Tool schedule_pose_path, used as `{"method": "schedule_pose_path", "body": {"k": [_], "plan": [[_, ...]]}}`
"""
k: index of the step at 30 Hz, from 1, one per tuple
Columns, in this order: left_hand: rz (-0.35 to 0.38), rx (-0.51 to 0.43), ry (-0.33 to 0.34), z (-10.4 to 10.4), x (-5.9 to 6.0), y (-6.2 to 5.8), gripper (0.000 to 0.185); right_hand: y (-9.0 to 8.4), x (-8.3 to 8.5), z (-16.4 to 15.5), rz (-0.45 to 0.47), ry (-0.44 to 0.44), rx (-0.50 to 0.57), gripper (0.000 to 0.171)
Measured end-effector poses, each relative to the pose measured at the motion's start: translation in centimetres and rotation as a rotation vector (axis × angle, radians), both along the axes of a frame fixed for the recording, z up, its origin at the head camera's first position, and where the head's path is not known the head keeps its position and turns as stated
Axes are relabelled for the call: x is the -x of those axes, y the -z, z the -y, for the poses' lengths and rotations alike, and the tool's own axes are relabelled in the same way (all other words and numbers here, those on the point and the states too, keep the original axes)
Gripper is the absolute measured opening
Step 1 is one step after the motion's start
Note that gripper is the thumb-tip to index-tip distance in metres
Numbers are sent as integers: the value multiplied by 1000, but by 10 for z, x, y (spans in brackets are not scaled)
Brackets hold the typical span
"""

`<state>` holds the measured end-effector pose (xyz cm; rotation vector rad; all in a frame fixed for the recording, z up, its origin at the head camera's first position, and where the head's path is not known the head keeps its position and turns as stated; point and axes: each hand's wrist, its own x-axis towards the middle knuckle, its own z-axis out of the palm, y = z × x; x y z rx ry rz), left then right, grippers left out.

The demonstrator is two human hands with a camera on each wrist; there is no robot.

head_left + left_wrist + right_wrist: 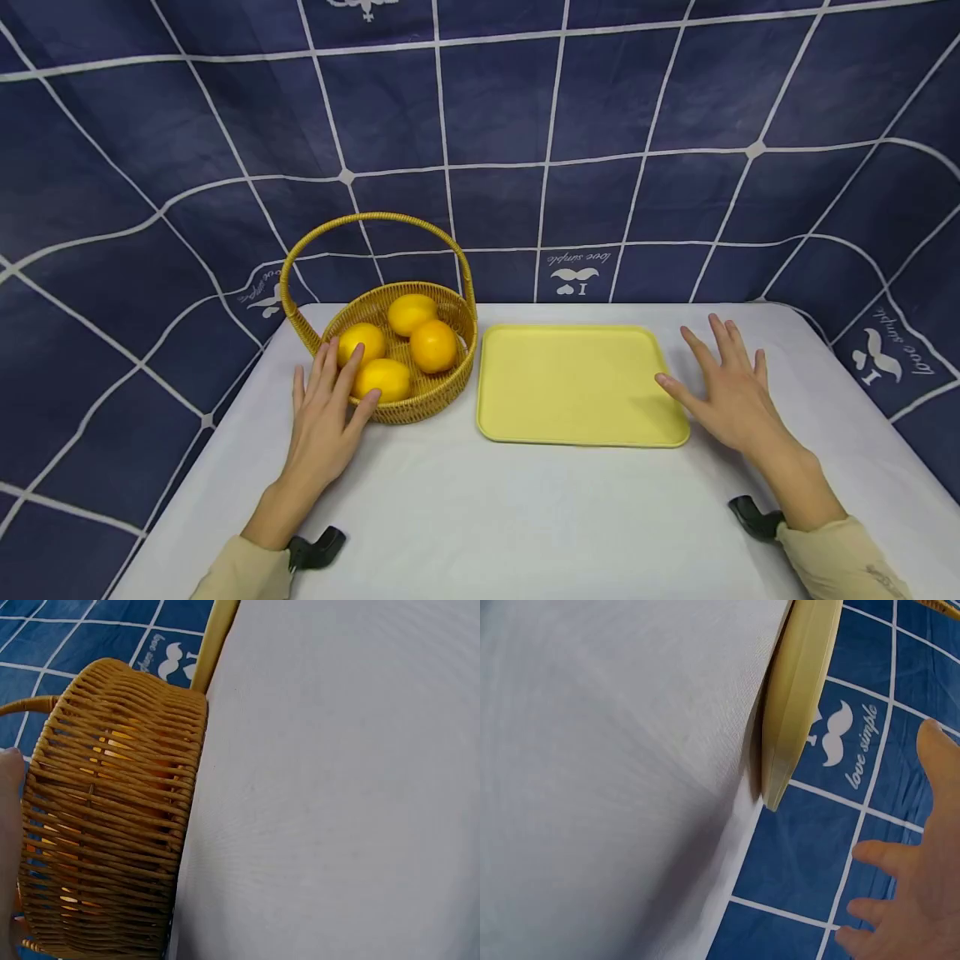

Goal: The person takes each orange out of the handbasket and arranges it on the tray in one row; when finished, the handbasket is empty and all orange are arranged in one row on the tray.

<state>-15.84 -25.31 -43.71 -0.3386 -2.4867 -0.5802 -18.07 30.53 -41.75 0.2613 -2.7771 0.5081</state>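
Note:
A woven wicker basket (420,410) with a tall arched handle (378,217) stands at the left back of the table. In it lie several fruits: lemons (412,313) and a rounder orange (433,347). My left hand (322,425), fingers spread, overlaps the basket's near left rim, its fingertips right by the lemons. From the left wrist view, the basket's woven side (112,817) fills the left part, with only a sliver of the hand beside it. Beside the right edge of a yellow tray (570,383), my right hand (738,404) hovers with fingers spread and holds nothing.
A white cloth (525,517) covers the table. Behind and at both sides hangs a dark blue curtain (495,108) with white grid lines. Black straps with camera mounts (318,548) sit on both wrists. The tray stands just right of the basket.

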Motion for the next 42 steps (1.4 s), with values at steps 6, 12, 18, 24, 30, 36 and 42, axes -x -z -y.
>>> {"method": "schedule_pose_path", "body": {"k": [6, 12, 18, 24, 30, 36, 42], "plan": [[-74, -110, 21, 0, 2, -8, 58, -2, -3, -1, -7, -2, 2, 88], [-277, -274, -32, 4, -1, -17, 40, -1, -3, 3, -11, -9, 0, 88], [-248, -327, -107, 9, 1, -14, 36, 1, -6, 5, -14, -11, -3, 88], [-215, -366, -144, 9, 1, -3, 38, 0, -9, 7, -19, -19, 2, 88], [-66, -395, -167, 9, 1, 3, 46, -1, -12, 19, 8, -57, 39, 86], [150, -424, -146, 6, 4, 7, 61, -8, -18, 36, 64, -90, 79, 84], [173, -491, -139, 4, 7, 15, 64, -19, -11, 68, 89, -173, 96, 82]]}}
